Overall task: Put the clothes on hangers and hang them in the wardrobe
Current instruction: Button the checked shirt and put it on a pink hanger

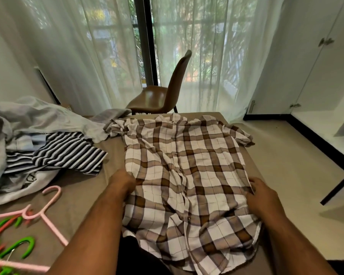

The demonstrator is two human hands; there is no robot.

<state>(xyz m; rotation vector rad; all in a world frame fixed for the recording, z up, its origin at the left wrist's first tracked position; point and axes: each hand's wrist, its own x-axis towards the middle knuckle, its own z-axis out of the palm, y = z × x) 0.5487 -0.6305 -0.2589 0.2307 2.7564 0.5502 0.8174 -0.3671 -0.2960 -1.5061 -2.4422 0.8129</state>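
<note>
Plaid shirt, brown and white check, short-sleeved, buttoned down the front: lies spread face-up on the bed between the two hands, collar at the far end beyond the fingertips, hem crumpled nearest the person, between the forearms. Left hand: at the shirt's left side seam, fingers curled round the edge of the fabric and gripping it, fingertips hidden under the cloth. Right hand: at the shirt's right side seam, fingers bent over the edge and holding the fabric. Pink hanger: flat on the bed, left of the left hand and a little nearer the person, apart from the shirt. Green hangers: further left of the left hand and nearer the person, tangled with more pink ones at the frame's corner. Striped garment, dark and white: left of and beyond the left hand, near the shirt's left side. Pale blue-grey clothes: heaped beyond the striped garment, one sleeve reaching to the plaid shirt's left shoulder. Brown chair: beyond both hands, past the bed's far end, before sheer curtains. White wardrobe: well to the right of the right hand, doors closed.
</note>
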